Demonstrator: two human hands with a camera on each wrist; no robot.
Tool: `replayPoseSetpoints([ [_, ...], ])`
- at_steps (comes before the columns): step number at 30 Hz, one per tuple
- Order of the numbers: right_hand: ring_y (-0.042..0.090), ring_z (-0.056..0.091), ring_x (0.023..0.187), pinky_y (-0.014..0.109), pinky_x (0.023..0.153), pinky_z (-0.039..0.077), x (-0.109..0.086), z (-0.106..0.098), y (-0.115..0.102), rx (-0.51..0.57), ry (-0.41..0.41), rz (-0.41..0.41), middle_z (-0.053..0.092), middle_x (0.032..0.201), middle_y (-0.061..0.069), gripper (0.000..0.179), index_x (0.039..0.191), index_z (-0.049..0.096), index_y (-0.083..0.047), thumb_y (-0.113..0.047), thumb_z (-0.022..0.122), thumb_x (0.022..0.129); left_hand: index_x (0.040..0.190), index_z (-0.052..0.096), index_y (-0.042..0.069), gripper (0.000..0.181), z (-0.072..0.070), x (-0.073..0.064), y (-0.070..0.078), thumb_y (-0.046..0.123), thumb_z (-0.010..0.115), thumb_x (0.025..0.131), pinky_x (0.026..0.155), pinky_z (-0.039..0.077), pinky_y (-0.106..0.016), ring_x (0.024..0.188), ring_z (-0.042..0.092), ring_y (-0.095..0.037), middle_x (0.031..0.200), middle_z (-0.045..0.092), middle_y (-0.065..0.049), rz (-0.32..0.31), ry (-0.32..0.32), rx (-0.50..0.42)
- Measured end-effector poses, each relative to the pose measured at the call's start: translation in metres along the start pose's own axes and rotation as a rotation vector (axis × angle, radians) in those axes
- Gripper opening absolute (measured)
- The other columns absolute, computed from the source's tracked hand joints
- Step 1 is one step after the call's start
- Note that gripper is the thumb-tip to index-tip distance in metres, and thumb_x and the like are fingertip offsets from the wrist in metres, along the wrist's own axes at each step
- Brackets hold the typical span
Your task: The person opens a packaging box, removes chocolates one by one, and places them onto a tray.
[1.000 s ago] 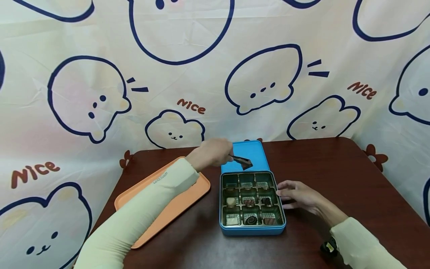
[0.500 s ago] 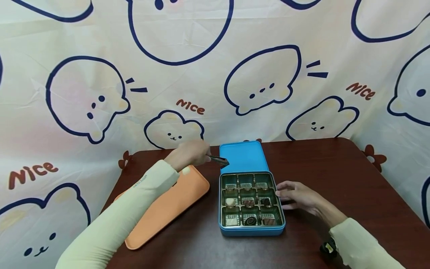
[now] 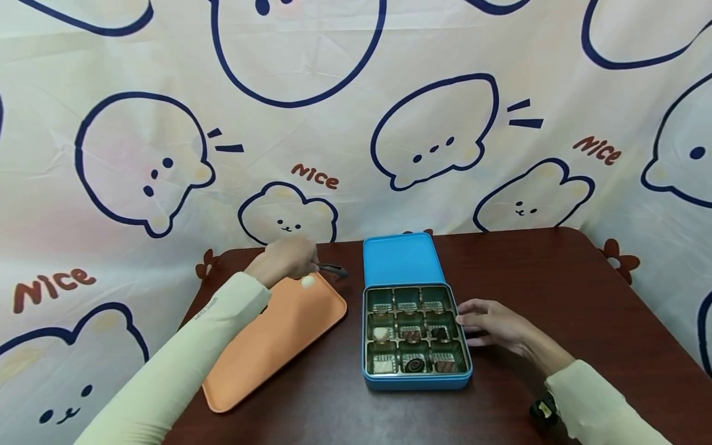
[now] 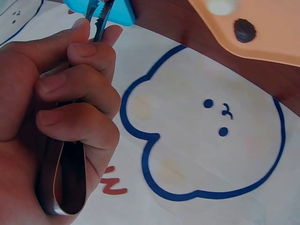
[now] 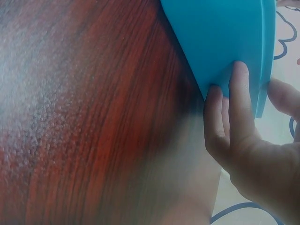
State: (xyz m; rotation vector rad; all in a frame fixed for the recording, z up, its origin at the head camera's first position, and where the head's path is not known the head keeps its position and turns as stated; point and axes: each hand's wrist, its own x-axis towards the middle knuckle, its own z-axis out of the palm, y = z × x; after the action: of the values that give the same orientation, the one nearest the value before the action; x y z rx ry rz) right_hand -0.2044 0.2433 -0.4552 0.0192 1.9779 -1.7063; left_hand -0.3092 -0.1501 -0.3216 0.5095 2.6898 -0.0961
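My left hand (image 3: 289, 256) grips metal tongs (image 4: 70, 178) above the far end of an orange tray (image 3: 278, 346). The tongs' tips (image 3: 334, 270) point right, beyond the tray's edge; their serrated ends are partly cut off in the left wrist view. On the tray lie a white chocolate (image 3: 308, 282) and a dark chocolate (image 4: 244, 30), the latter mostly hidden by my wrist in the head view. My right hand (image 3: 495, 324) touches the right side of a blue tin (image 3: 417, 383) with extended fingers. Chocolates, including a dark swirl (image 3: 415, 365), sit in the tin's middle and near rows of compartments.
Behind the compartments the tin's blue lid (image 3: 403, 259) lies folded back. The brown wooden table (image 3: 534, 266) ends at a printed cloth backdrop (image 3: 345, 142). A black watch-like device (image 3: 545, 410) is beneath my right sleeve.
My left hand has moved left with the tongs, from over the lid's left side to the far end of the tray, uncovering the white chocolate. The right hand stays at the tin.
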Motion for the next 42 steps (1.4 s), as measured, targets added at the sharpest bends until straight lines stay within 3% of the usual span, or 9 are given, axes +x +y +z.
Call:
replayPoseSetpoints([
  [4,0.026,0.063,0.108,0.045,0.086,0.057,0.002,0.001,0.000,0.001,0.003,0.001,0.056,0.128,0.022,0.059,0.140,0.039,0.009,-0.021,0.065,0.097,0.101,0.078,0.015,0.015,0.006,-0.003,-0.011,0.021,0.064,0.098,0.067,0.051,-0.035,0.075,0.060,-0.013,0.097,0.072,0.001,-0.018,-0.018,0.007],
  [8,0.025,0.063,0.108,0.045,0.086,0.057,0.002,0.002,0.000,0.002,0.002,0.006,0.055,0.128,0.022,0.058,0.139,0.039,0.008,-0.021,0.065,0.097,0.097,0.076,0.020,0.012,0.013,-0.006,-0.017,0.025,0.064,0.098,0.061,0.039,-0.036,0.067,0.052,-0.015,0.086,0.065,0.004,-0.080,-0.047,0.003],
  [12,0.025,0.063,0.107,0.045,0.086,0.057,0.002,0.002,0.000,0.000,0.006,0.008,0.055,0.128,0.022,0.057,0.139,0.039,0.008,-0.021,0.065,0.097,0.108,0.075,0.023,0.015,0.020,-0.007,-0.020,0.027,0.065,0.098,0.063,0.042,-0.037,0.073,0.058,-0.016,0.095,0.068,0.004,-0.107,-0.074,0.004],
  [19,0.025,0.063,0.106,0.045,0.086,0.057,0.002,0.001,0.000,0.000,0.007,0.012,0.055,0.127,0.021,0.056,0.139,0.039,0.008,-0.020,0.065,0.097,0.096,0.075,0.022,0.011,0.029,-0.008,-0.023,0.027,0.066,0.097,0.061,0.038,-0.035,0.068,0.052,-0.014,0.084,0.064,0.002,-0.104,-0.084,0.019],
  [31,0.025,0.063,0.105,0.045,0.086,0.057,0.000,0.001,-0.001,0.001,0.007,0.008,0.058,0.125,0.020,0.056,0.138,0.040,0.008,-0.020,0.065,0.097,0.102,0.075,0.022,0.012,0.036,-0.004,-0.026,0.028,0.067,0.097,0.062,0.040,-0.036,0.071,0.055,-0.015,0.094,0.066,0.003,-0.097,-0.097,0.014],
  [38,0.024,0.063,0.105,0.045,0.086,0.057,0.000,0.001,-0.001,0.000,0.006,0.009,0.058,0.125,0.020,0.057,0.139,0.039,0.008,-0.021,0.065,0.097,0.081,0.071,0.021,0.019,0.040,-0.001,-0.027,0.029,0.066,0.097,0.058,0.035,-0.033,0.065,0.046,-0.013,0.076,0.057,0.003,-0.095,-0.115,0.026],
  [42,0.024,0.063,0.106,0.045,0.086,0.057,-0.001,0.001,-0.001,0.002,0.011,0.013,0.058,0.125,0.020,0.057,0.139,0.039,0.008,-0.021,0.065,0.097,0.088,0.074,0.019,0.017,0.036,-0.001,-0.026,0.032,0.066,0.097,0.057,0.033,-0.032,0.064,0.045,-0.013,0.079,0.057,0.004,-0.099,-0.116,0.018],
])
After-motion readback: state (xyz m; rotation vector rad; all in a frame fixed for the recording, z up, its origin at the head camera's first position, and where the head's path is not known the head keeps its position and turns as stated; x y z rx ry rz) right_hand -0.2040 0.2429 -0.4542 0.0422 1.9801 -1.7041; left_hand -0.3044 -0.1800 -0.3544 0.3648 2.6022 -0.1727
